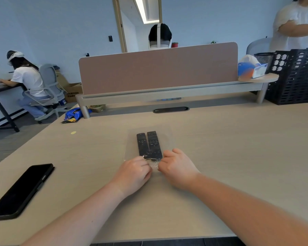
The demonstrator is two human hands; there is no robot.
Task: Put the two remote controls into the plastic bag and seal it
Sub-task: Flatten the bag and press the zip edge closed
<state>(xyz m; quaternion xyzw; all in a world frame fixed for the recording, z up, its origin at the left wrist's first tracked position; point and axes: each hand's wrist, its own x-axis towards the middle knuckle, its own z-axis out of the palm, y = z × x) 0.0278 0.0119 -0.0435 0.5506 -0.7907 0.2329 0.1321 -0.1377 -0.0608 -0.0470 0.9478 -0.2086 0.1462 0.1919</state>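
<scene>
- A clear bag (167,139) lies flat on the desk (238,157), mid-table.
- Inside it, two black remotes (149,145) sit side by side, touching.
- The left hand (134,172) and right hand (176,167) have their fingers curled shut, pinching the bag's near edge.
- A phone (21,189) lies well left, outside the bag.

two remotes (149,146) inside clear bag (168,137), both hands (134,172) pinching its near edge

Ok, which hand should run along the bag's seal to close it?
Probably the right hand. Both pinch the bag mouth near its middle, but the left hand sits nearer the edge, so it can anchor.
</scene>
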